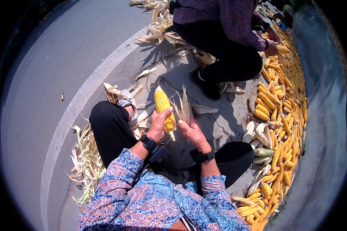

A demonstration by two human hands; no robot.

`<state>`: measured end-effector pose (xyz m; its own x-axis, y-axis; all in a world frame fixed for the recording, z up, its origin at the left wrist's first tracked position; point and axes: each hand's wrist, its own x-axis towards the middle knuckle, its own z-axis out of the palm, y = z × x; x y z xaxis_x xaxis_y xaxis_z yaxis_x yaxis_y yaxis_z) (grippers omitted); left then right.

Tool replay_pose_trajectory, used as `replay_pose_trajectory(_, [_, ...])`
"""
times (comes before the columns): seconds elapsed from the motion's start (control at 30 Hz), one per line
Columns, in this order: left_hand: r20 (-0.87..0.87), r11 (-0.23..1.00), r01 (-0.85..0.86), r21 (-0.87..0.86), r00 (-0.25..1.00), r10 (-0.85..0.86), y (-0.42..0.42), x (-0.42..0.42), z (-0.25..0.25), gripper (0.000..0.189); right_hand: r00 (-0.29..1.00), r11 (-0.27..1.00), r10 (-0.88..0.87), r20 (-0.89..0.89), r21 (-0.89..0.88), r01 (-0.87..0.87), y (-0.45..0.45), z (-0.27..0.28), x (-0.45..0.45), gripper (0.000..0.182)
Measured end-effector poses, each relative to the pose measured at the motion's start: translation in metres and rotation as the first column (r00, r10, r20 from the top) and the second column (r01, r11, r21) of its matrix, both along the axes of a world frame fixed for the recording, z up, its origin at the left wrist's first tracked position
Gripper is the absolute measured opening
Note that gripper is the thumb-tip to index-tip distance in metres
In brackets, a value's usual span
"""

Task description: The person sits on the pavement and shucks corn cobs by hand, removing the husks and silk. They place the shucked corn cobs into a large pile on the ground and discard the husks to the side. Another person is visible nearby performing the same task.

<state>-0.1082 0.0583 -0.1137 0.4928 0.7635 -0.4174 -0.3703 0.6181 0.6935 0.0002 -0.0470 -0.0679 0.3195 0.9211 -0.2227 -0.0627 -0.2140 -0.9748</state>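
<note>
My left hand (pixel 159 124) is closed around the lower part of a husked yellow corn cob (pixel 162 101), with its tip pointing away from me and its pale stalk end towards me. Just to the right, my right hand (pixel 191 131) grips a bunch of dry corn husk leaves (pixel 185 108), which stand up from the fingers. The cob and the husk in my right hand look separate. Both hands are above the pavement between my knees, and each wrist wears a black strapped device.
A long pile of husked corn cobs (pixel 286 144) curves along the right, with unhusked ears (pixel 261 135) at its near edge. Loose husks (pixel 85 164) lie at the left. Ahead, a co-worker (pixel 219 37) in dark trousers squats, hands at a cob over the pile.
</note>
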Motion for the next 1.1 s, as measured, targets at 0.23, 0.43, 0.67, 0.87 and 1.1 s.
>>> replay_pose_trajectory(0.23, [0.081,0.999,-0.012,0.039,0.997,0.008,-0.004,-0.001,-0.003,0.034,0.991,0.986,0.131,-0.014,-0.103,-0.132,-0.002,-0.018,-0.004,0.032])
replay_pose_trajectory(0.43, [0.018,0.999,0.005,-0.040,1.000,-0.004,-0.001,0.001,-0.005,0.033,0.945,0.998,0.003,-0.328,-0.053,-0.022,0.000,-0.020,-0.007,0.021])
replay_pose_trajectory(0.67, [-0.044,0.992,-0.057,-0.116,0.998,0.053,0.000,-0.002,-0.021,0.028,0.675,0.922,0.100,-0.731,0.322,0.213,0.003,0.014,0.008,0.024])
replay_pose_trajectory(0.87, [-0.123,0.936,-0.250,-0.247,0.966,0.226,0.022,-0.026,-0.042,0.023,0.633,0.874,0.058,-0.772,0.346,0.342,0.018,0.028,0.012,0.029])
replay_pose_trajectory(1.1, [0.000,0.856,-0.468,-0.221,0.878,0.479,0.055,-0.079,-0.013,0.029,0.559,0.915,-0.179,-0.809,0.072,0.397,0.048,-0.032,0.020,0.017])
